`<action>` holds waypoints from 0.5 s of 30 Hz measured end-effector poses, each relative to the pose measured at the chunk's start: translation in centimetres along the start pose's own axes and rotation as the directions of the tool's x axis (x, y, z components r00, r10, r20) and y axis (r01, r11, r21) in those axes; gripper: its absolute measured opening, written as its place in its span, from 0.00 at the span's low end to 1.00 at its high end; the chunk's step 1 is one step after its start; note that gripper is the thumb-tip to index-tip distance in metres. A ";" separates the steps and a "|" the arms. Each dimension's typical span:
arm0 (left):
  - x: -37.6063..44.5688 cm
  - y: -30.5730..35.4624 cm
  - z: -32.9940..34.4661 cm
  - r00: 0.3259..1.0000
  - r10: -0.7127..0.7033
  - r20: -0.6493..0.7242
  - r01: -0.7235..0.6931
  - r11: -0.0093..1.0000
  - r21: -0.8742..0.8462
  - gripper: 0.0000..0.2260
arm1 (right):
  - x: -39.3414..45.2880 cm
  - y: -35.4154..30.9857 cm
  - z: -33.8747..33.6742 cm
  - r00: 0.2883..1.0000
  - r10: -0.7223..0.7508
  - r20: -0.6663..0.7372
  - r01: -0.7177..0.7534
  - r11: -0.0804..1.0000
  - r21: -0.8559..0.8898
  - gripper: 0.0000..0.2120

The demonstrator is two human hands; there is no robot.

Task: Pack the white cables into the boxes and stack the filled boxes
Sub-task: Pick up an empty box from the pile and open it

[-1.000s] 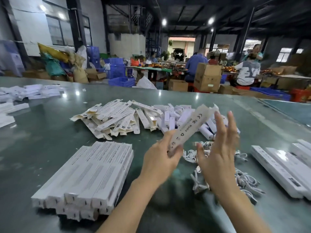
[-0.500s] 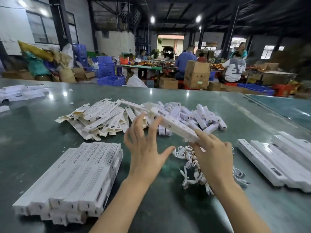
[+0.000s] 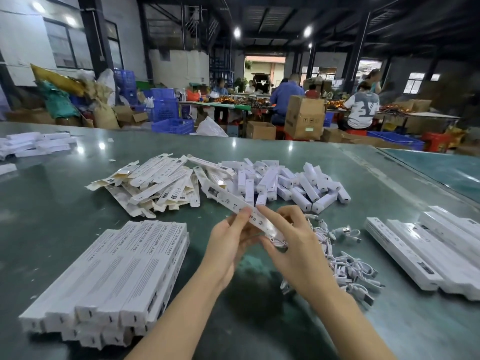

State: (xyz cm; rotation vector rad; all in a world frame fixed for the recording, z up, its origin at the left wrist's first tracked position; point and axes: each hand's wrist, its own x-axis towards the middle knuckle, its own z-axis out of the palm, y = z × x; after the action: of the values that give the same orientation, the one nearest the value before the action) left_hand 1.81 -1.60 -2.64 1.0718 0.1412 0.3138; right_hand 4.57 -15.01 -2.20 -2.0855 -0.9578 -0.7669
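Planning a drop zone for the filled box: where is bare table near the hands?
Bare: green table between the stacked boxes and cable pile; also left of the flat sleeves. Crowded: behind and right of both hands.

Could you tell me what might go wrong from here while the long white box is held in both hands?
1. The left hand and right hand hold the long box only near one end; it could sag or bend.
2. The cable pile looks tangled, so extra cables might lift out.
3. The finished stack sits by the left forearm and could be nudged.
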 end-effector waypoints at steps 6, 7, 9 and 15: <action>0.6 1.0 -1.0 0.999 -0.040 0.014 0.043 0.969 -0.243 0.12 | 0.5 -0.9 0.4 0.893 0.449 -0.003 -0.377 0.754 0.538 0.11; 0.7 1.0 -1.1 0.999 -0.041 0.028 0.047 0.962 -0.269 0.14 | 0.4 -1.0 0.4 0.893 0.449 -0.011 -0.370 0.749 0.550 0.09; 0.8 1.2 -1.2 0.996 -0.051 0.080 0.074 0.943 -0.324 0.19 | 0.4 -1.3 0.4 0.907 0.419 -0.034 -0.334 0.768 0.547 0.08; 1.1 0.6 -1.3 0.990 -0.037 0.138 0.085 0.931 -0.355 0.15 | 0.1 -1.3 1.1 0.921 0.388 -0.031 -0.302 0.764 0.570 0.10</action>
State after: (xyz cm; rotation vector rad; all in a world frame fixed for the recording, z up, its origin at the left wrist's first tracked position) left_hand 2.42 0.12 -2.68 0.7185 -0.0011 0.2024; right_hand 3.75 -13.45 -2.35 -1.5901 -0.5869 -0.3748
